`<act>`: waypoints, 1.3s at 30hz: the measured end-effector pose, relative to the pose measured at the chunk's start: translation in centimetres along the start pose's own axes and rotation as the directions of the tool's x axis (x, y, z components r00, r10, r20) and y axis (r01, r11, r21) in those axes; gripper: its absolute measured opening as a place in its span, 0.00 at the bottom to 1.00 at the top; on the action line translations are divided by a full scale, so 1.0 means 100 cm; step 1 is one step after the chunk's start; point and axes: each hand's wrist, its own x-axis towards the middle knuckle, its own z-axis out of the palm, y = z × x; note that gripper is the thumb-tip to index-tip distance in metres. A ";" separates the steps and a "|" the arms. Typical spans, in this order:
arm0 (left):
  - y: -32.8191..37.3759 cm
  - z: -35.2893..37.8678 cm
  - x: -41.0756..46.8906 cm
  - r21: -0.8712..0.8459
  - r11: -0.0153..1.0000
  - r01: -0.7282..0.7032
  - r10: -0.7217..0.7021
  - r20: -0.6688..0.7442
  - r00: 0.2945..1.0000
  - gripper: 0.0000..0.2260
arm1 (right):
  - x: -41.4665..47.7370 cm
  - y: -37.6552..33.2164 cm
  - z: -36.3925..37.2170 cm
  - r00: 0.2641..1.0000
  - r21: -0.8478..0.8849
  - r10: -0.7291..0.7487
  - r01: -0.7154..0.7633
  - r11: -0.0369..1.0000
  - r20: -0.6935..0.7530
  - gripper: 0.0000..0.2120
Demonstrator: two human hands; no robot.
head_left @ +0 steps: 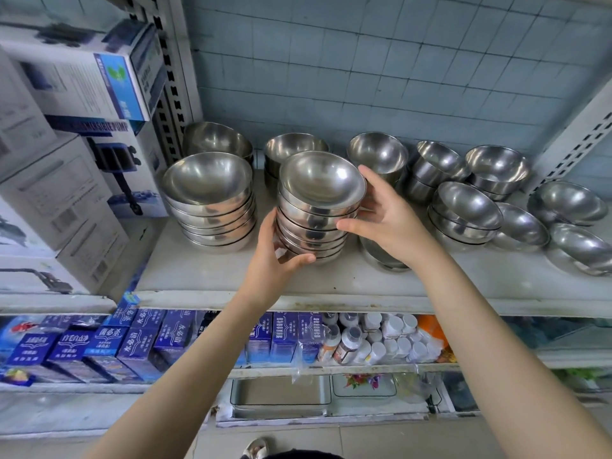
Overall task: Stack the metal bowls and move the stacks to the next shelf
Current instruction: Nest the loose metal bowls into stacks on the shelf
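Note:
A tall stack of metal bowls (319, 207) stands in the middle of the white shelf (212, 276), leaning slightly. My left hand (275, 256) grips its lower left side, thumb across the bottom bowls. My right hand (384, 220) holds its upper right side, fingers behind the rim and thumb on the front. To the left stands a second stack of bowls (210, 203). Behind are a back-left bowl (217, 139) and a back-middle bowl (294, 147). On the right sit several short stacks and single bowls (463, 210).
Cardboard product boxes (66, 180) fill the neighbouring shelf section on the left, beyond a perforated upright (165, 104). A tiled wall backs the shelf. Below are blue boxes (139, 342) and white-capped bottles (390, 339). Another upright (576, 140) bounds the right.

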 end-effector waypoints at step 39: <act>0.028 0.034 -0.056 0.457 0.886 -0.077 0.009 0.150 0.989 0.24 | -0.072 0.050 -0.055 0.808 -0.126 -0.029 -0.056 0.991 -0.589 0.19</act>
